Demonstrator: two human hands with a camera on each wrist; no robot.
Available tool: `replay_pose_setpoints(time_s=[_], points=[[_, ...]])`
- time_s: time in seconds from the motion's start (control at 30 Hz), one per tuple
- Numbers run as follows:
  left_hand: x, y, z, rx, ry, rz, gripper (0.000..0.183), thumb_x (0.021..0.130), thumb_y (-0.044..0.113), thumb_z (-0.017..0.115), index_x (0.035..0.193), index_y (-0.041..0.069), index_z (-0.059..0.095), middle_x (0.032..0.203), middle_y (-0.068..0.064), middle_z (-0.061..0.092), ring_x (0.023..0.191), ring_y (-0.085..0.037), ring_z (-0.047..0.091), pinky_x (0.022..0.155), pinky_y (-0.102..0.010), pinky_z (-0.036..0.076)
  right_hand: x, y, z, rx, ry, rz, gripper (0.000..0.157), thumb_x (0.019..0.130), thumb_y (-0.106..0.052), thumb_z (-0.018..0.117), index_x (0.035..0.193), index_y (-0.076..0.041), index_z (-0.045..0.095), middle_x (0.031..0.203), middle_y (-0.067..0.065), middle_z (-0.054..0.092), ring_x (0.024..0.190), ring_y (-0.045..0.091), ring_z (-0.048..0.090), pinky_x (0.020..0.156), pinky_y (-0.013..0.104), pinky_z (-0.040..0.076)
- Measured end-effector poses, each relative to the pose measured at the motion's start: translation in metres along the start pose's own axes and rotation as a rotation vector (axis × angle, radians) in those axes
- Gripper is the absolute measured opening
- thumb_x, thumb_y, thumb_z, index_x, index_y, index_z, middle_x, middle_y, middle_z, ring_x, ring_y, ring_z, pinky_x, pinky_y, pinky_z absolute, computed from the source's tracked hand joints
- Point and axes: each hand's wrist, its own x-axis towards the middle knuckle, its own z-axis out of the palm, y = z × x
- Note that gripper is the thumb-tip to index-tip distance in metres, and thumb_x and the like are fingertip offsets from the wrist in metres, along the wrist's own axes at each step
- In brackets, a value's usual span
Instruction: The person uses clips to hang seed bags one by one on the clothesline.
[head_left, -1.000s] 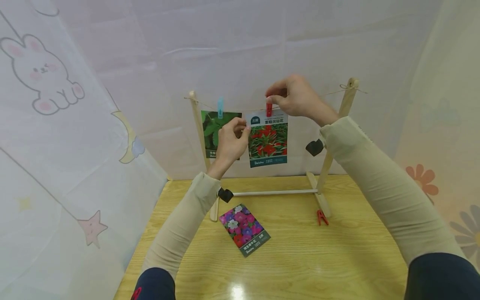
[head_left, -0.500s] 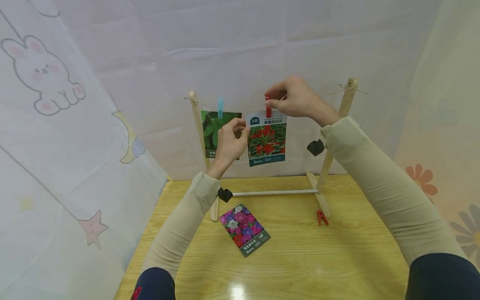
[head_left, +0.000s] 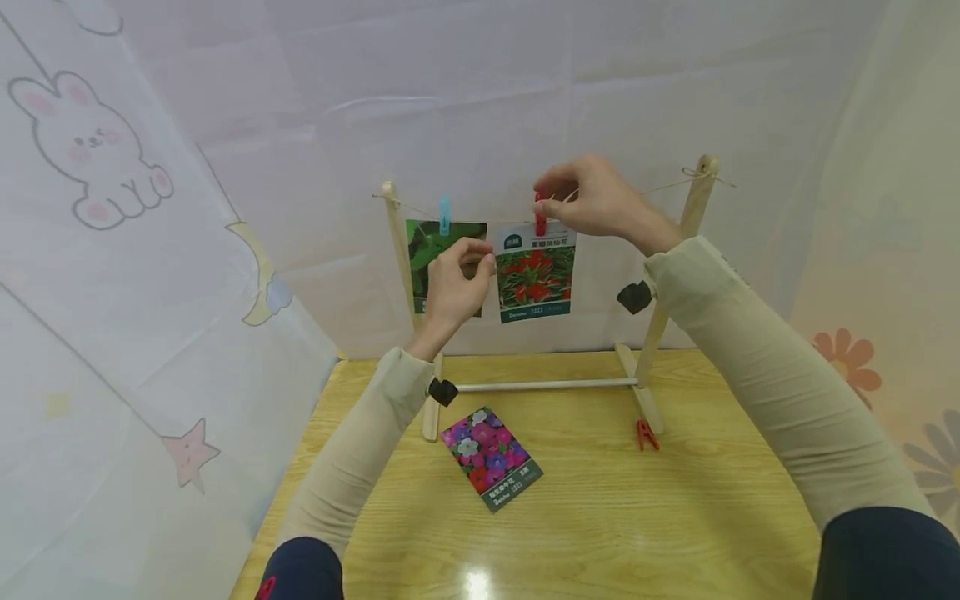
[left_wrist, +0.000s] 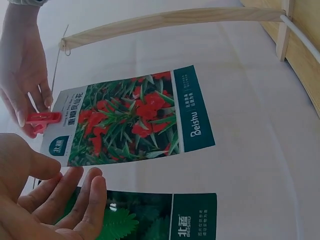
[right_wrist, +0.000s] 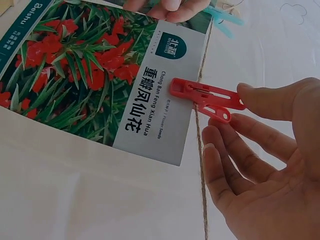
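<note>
A seed packet (head_left: 534, 275) with red flowers hangs from the twine (right_wrist: 203, 200), with a red clothespin (right_wrist: 207, 97) on its top edge. My right hand (head_left: 596, 198) pinches the clothespin's handle ends between thumb and index finger; the other fingers curl loosely below. Just off the packet's left edge is my left hand (head_left: 459, 283), its fingers loosely bent and nothing seen between them. Behind that hand, a green-leaf packet (left_wrist: 150, 215) hangs under a light blue clothespin (head_left: 445, 217), partly hidden.
The twine runs between the posts of a wooden stand (head_left: 696, 200) with a white crossbar (head_left: 547, 385). On the wooden table (head_left: 600, 517) lie a packet with pink and purple flowers (head_left: 487, 454) and another red clothespin (head_left: 647, 435). A white cloth backdrop (head_left: 480, 100) stands behind.
My left hand has drawn slightly left, away from the red-flower packet's edge. The right hand stays at the red clothespin, and the packet's lower edge has swung a little.
</note>
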Motion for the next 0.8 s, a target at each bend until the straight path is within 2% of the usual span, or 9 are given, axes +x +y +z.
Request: replay_pose_setpoints(time_s=[0.3,0.37,0.6,0.8], points=[[-0.005,-0.003,-0.005,0.039,0.006,0.02,0.017,0.108,0.015,0.064,0.113,0.003,0.074,0.105,-0.012,0.081,0.086,-0.024,0.078,0.071,-0.039,0.063,-0.008,0.002,-0.004,0.018,0.062,0.016,0.041,0.105,-0.024,0.067,0.139,-0.002,0.069,0.131,0.022,0.071,0.115,0.037,0.068,0.099,0.053,0.055],[-0.008,-0.004,-0.008,0.045,0.005,0.014,0.016,0.108,0.015,0.064,0.111,0.004,0.074,0.104,-0.013,0.081,0.086,-0.026,0.078,0.068,-0.04,0.063,-0.01,0.003,-0.004,0.021,0.087,-0.004,0.039,0.105,-0.024,0.067,0.137,-0.002,0.07,0.13,0.021,0.072,0.114,0.034,0.068,0.098,0.048,0.055],[-0.02,-0.007,-0.014,0.067,-0.024,-0.008,0.015,0.108,0.015,0.063,0.109,0.003,0.073,0.103,-0.013,0.081,0.085,-0.025,0.077,0.074,-0.04,0.064,-0.023,0.01,-0.002,0.012,0.207,-0.121,0.029,0.104,-0.019,0.069,0.127,-0.002,0.075,0.121,0.017,0.075,0.105,0.026,0.069,0.087,0.019,0.051],[-0.03,-0.012,-0.019,0.071,-0.057,-0.033,0.015,0.106,0.015,0.068,0.112,0.003,0.074,0.103,-0.012,0.08,0.087,-0.026,0.077,0.082,-0.04,0.064,-0.038,0.016,0.005,-0.013,0.271,-0.195,0.022,0.102,-0.016,0.073,0.119,-0.003,0.078,0.111,0.014,0.077,0.097,0.021,0.07,0.082,0.015,0.052]])
